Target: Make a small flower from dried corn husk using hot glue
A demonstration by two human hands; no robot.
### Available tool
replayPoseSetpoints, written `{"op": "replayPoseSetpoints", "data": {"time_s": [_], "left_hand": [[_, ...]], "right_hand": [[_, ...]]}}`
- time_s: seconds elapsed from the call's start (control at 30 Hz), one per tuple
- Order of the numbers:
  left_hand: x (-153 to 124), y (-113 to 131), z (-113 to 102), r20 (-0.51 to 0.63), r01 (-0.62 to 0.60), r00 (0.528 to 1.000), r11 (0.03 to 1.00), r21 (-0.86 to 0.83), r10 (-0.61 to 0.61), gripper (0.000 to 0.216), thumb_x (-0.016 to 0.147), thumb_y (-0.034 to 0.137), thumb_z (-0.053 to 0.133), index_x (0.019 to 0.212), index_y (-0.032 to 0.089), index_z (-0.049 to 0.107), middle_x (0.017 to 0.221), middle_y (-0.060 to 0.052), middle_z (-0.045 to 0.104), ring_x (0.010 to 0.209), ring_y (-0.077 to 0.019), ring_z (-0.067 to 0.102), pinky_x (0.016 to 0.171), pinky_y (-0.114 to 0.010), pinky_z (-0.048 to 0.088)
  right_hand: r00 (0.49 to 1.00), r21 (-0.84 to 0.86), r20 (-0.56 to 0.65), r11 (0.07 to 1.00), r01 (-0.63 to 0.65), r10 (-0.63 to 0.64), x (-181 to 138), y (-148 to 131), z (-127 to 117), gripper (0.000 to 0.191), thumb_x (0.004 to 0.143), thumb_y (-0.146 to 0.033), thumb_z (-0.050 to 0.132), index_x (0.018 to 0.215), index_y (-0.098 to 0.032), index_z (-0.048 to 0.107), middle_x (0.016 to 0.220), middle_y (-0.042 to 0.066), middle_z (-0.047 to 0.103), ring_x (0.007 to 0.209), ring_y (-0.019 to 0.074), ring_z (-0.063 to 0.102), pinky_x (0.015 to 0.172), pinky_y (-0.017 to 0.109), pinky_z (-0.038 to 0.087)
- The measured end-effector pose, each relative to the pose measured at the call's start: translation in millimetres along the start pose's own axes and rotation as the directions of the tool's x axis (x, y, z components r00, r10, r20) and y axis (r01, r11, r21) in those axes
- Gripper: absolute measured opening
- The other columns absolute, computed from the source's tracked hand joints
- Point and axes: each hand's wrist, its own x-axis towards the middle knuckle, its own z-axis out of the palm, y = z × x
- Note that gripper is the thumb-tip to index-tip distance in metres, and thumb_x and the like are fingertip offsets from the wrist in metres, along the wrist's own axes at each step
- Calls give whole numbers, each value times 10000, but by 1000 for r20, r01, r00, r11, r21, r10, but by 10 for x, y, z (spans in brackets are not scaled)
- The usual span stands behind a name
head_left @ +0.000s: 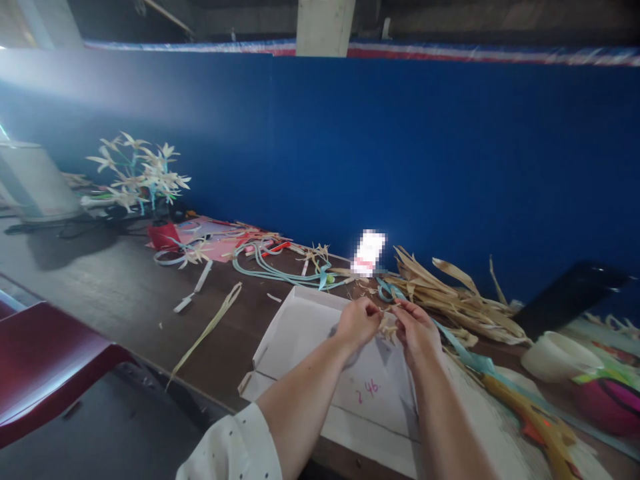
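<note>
My left hand (356,323) and my right hand (416,331) are close together above a shallow white cardboard box (300,333). Both pinch a small piece woven from dried straw-coloured leaf strips (387,326) held between them. The fingers of both hands are curled on it. A teal ribbon (463,353) trails from under my right hand toward the right. A pile of dried leaves (453,297) lies just behind my hands.
A dark wooden table (115,287) runs along a blue wall (400,147). On it lie straw flowers (137,173), pink paper (210,241), teal cords (273,267), a loose leaf strip (210,327), a white bowl (557,355) and a glue gun (537,420). A red chair (45,360) stands at left.
</note>
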Motion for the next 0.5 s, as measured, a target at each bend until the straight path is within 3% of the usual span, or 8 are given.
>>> {"op": "replayPoseSetpoints", "data": {"time_s": [0.3,0.5], "left_hand": [[9,-5,3,-8,11,1000,1000,17,-11,140,744,318,596,734,181,626,738,-7,654,683,-131,560,616,-229,387],[8,-20,25,1,29,1000,998,-61,-29,113,715,277,619,760,173,615,764,-12,665,706,-134,581,644,-237,418]], "right_hand": [[1000,33,0,999,24,-24,9,26,-5,481,454,-293,838,871,-151,647,597,-41,552,406,33,350,332,159,199],[999,-4,-23,999,47,-47,11,27,-5,477,468,-323,838,871,-150,651,604,-31,558,406,31,355,327,151,197]]}}
